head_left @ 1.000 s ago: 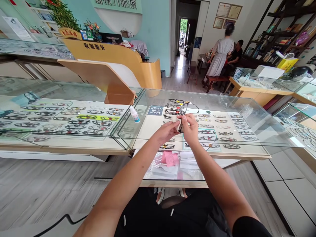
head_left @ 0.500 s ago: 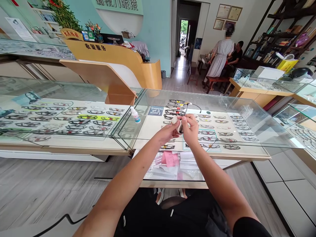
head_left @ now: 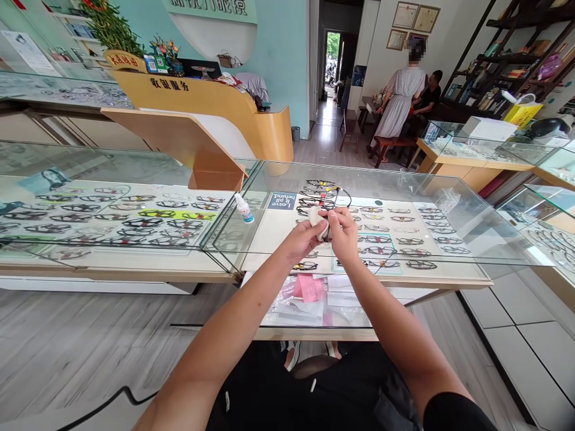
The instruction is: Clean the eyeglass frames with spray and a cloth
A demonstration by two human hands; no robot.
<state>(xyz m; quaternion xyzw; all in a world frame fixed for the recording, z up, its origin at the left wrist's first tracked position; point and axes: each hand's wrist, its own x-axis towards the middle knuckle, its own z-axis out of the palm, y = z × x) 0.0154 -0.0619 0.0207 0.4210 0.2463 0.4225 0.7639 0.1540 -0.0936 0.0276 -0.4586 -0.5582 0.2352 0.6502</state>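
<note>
From my end, display case [head_left: 260, 242] reads as clear glass, smooth and glossy, over a pale wood-look base. Above it: white cloth [head_left: 317, 216], matt, looks soft; glasses frame [head_left: 347, 195], dark, smooth, metal or plastic, I can't tell. At the case's left end: bottle [head_left: 245, 209], smooth white plastic. Below its front edge: pink slip [head_left: 311, 288], matt paper, plus crinkled clear plastic bags [head_left: 286, 301]. Behind the case: floor [head_left: 327, 136], grey wood-look, shiny where lit.
</note>
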